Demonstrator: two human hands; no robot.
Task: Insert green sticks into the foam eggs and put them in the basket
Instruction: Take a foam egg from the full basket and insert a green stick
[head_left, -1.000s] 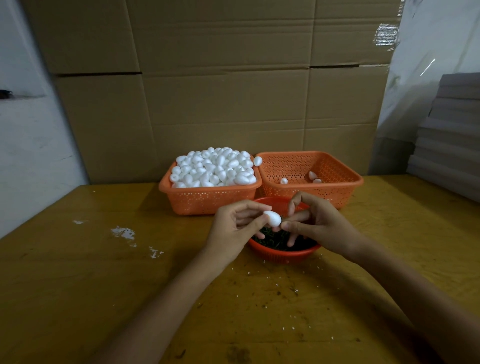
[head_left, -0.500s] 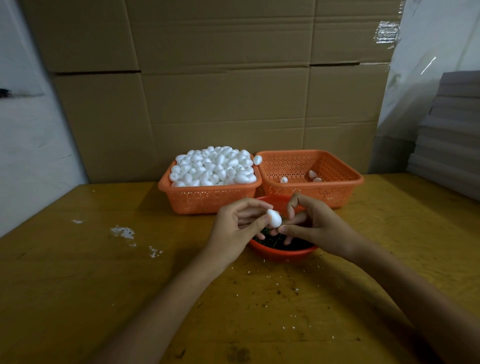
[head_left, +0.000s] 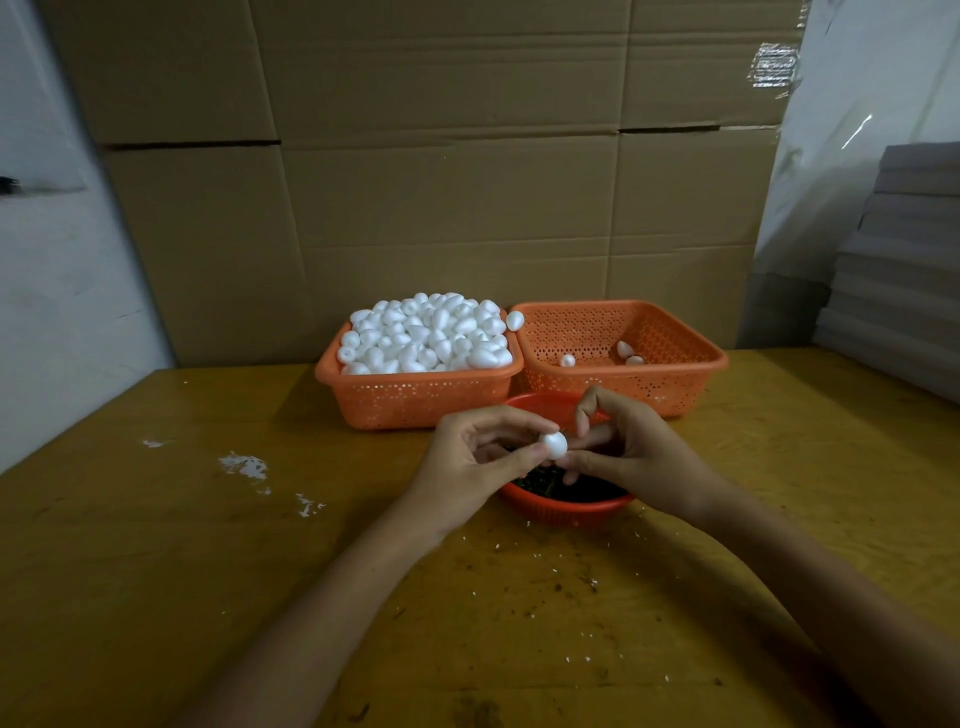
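Near edge of table (head_left: 156, 597): white crumbs (head_left: 244, 465).

Mid-table, over one red bowl (head_left: 566, 512) of green sticks (head_left: 543, 480) (uncountable): left hand (head_left: 467, 462) pinches one foam egg (head_left: 554, 445). Right hand (head_left: 639, 457) is curled at its end; whether it holds a stick, can't tell.

Risk: a skewed push could split or crumble the foam.

Behind: two orange baskets. Left basket (head_left: 415, 402) is heaped, too many to count; right basket (head_left: 675, 387) holds three eggs (head_left: 623, 349). One rim egg (head_left: 515, 319) may roll off.
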